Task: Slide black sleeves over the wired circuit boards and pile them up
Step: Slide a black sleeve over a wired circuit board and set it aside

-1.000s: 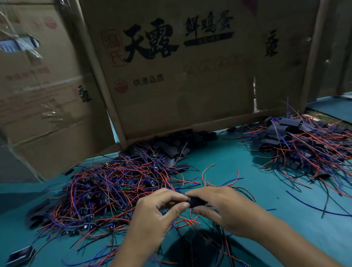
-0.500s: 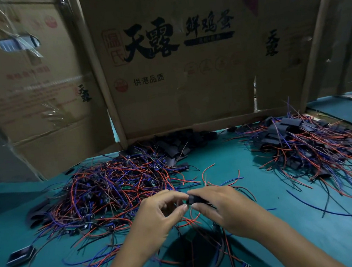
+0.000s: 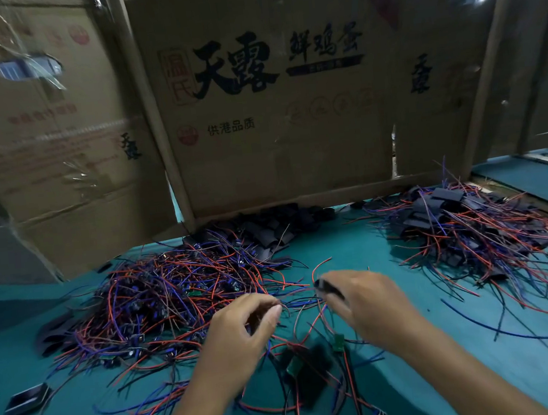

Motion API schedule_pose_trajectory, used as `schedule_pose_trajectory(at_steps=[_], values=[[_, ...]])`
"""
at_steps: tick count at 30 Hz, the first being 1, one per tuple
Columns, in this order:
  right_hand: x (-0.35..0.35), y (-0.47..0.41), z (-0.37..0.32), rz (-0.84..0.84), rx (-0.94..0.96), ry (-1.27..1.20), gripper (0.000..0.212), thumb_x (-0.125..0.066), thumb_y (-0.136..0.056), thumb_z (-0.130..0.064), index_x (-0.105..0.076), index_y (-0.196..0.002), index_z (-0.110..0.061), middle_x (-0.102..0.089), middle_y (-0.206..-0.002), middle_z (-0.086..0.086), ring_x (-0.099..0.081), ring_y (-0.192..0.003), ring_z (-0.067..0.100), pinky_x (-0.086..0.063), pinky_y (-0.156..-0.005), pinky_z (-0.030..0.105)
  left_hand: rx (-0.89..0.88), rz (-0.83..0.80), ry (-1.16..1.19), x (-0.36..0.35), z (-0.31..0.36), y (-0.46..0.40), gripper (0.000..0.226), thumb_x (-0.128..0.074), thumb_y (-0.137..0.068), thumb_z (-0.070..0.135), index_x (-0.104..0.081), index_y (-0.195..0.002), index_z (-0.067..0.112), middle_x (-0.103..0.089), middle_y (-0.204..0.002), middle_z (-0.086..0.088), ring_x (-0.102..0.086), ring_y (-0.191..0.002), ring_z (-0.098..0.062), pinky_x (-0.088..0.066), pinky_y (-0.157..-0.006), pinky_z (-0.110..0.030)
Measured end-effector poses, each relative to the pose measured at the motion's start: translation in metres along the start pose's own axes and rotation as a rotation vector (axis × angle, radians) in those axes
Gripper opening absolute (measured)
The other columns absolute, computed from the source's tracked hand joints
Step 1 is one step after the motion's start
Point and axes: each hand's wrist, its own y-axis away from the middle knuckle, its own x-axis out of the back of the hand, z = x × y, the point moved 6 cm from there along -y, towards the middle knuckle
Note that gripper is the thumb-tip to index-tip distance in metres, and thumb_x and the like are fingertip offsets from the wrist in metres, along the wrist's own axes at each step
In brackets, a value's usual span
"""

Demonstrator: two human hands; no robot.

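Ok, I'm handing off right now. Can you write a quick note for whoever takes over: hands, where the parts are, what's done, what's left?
Right hand: pinching a sleeved board, blurred.
Left hand: fingers curled beside loose wires; grip contents unclear.
Unsleeved wired boards: big tangle on the left of the green table.
Empty black sleeves: heap at the back against the cardboard wall.
Finished pile: on the right.
A few boards lie near the wrists.
Done: the right pile, plus the piece in hand, apparently.
Left: add that piece to the finished pile, then work through the left tangle.

Printed cardboard boxes (image 3: 272, 106) standing behind teal table mat (image 3: 354, 243).
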Motion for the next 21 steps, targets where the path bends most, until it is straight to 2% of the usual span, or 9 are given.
schedule_pose_trajectory(at_steps=[3, 6, 8, 10, 14, 18, 21], values=[[0.028, -0.019, 0.033, 0.059, -0.049, 0.155, 0.019, -0.046, -0.099, -0.038, -0.06, -0.102, -0.025, -0.068, -0.098, -0.004, -0.063, -0.091, 0.023, -0.045, -0.07, 0.034, -0.009, 0.005, -0.175, -0.002, -0.01, 0.0, 0.018, -0.06, -0.096, 0.035, -0.069, -0.108, 0.027, -0.066, -0.101, 0.02, -0.06, -0.094, 0.0, -0.05, -0.083, -0.027], [0.068, -0.046, 0.089, 0.141, -0.137, 0.348, 0.018, -0.049, -0.097, -0.037, -0.063, -0.103, -0.028, -0.07, -0.1, -0.002, -0.066, -0.088, 0.024, -0.046, -0.065, 0.033, -0.038, 0.002, -0.322, -0.004, -0.016, 0.0, 0.027, -0.053, -0.098, 0.042, -0.063, -0.12, 0.03, -0.065, -0.107, 0.019, -0.061, -0.095, -0.001, -0.053, -0.083, -0.026], [0.091, -0.063, 0.13, 0.184, -0.218, 0.495, 0.02, -0.05, -0.096, -0.038, -0.064, -0.1, -0.025, -0.071, -0.095, 0.001, -0.069, -0.081, 0.026, -0.042, -0.058, 0.031, -0.079, -0.021, -0.418, -0.008, -0.018, 0.001, 0.03, -0.051, -0.1, 0.042, -0.061, -0.125, 0.029, -0.066, -0.109, 0.016, -0.063, -0.097, -0.003, -0.054, -0.081, -0.025], [0.101, -0.074, 0.164, 0.162, -0.304, 0.637, 0.021, -0.051, -0.095, -0.034, -0.064, -0.093, -0.018, -0.071, -0.089, 0.003, -0.07, -0.077, 0.028, -0.046, -0.057, 0.032, -0.075, -0.053, -0.454, -0.013, -0.023, -0.001, 0.031, -0.047, -0.101, 0.042, -0.059, -0.127, 0.03, -0.066, -0.11, 0.016, -0.062, -0.099, -0.003, -0.054, -0.081, -0.025], [0.108, -0.082, 0.212, 0.127, -0.442, 0.682, 0.016, -0.059, -0.089, -0.026, -0.065, -0.093, -0.011, -0.072, -0.088, 0.008, -0.071, -0.08, 0.031, -0.052, -0.065, 0.035, -0.048, -0.095, -0.466, -0.019, -0.033, -0.003, 0.027, -0.044, -0.102, 0.043, -0.06, -0.121, 0.032, -0.065, -0.107, 0.018, -0.06, -0.096, -0.001, -0.052, -0.08, -0.024], [0.09, -0.091, 0.23, 0.037, -0.554, 0.687, 0.036, -0.047, -0.095, -0.041, -0.053, -0.11, -0.009, -0.067, -0.112, 0.016, -0.062, -0.104, 0.035, -0.043, -0.089, 0.044, -0.041, -0.06, -0.467, -0.016, -0.038, -0.004, 0.024, -0.048, -0.101, 0.04, -0.064, -0.114, 0.029, -0.068, -0.101, 0.016, -0.062, -0.092, -0.003, -0.054, -0.074, -0.026], [0.068, -0.11, 0.187, 0.09, -0.403, 0.718, 0.036, -0.051, -0.091, -0.043, -0.054, -0.111, -0.013, -0.065, -0.114, 0.013, -0.059, -0.108, 0.032, -0.036, -0.098, 0.046, -0.049, -0.082, -0.495, -0.02, -0.038, -0.005, 0.024, -0.044, -0.102, 0.041, -0.063, -0.11, 0.029, -0.067, -0.095, 0.016, -0.062, -0.086, -0.002, -0.053, -0.071, -0.026]])
